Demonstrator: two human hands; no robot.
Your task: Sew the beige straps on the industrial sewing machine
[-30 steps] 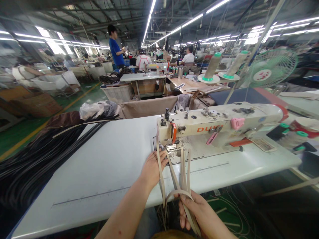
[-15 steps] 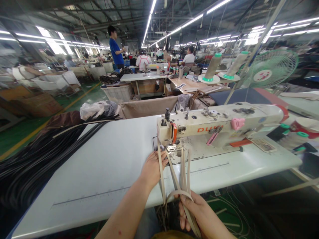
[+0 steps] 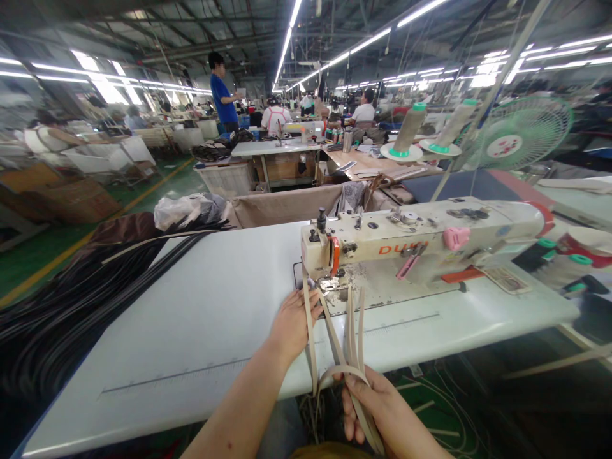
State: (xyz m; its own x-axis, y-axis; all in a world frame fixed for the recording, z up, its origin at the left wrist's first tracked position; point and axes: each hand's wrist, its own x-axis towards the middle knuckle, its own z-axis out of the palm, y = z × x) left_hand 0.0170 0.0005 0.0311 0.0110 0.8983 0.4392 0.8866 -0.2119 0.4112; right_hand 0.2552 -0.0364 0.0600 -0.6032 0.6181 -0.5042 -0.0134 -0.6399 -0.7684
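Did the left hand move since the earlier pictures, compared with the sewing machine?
No, the left hand shows no visible shift against the sewing machine.

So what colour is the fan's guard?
Pale green, around a white hub with reddish marks, in the head view.

- Straps point(image 3: 353, 331): plain beige.
- Sewing machine point(image 3: 358, 231): cream, with orange lettering; orange-red guard point(image 3: 335, 257) at the head end.
- Knob-like fitting point(image 3: 456, 238) on its front: pink.
- Tabletop point(image 3: 191, 319): pale grey-green, marked with dark ruler scales.
- Long strips point(image 3: 95, 319): black.
- Thread cones point(image 3: 410, 131): grey-brown, green at tip and base.
- Fan point(image 3: 545, 127): mint-green cage; white hub point(image 3: 504, 146), red-pink floral pattern.
- Floor point(image 3: 167, 182): green, yellow line point(image 3: 52, 264).
- Standing person's shirt point(image 3: 220, 99): solid blue.
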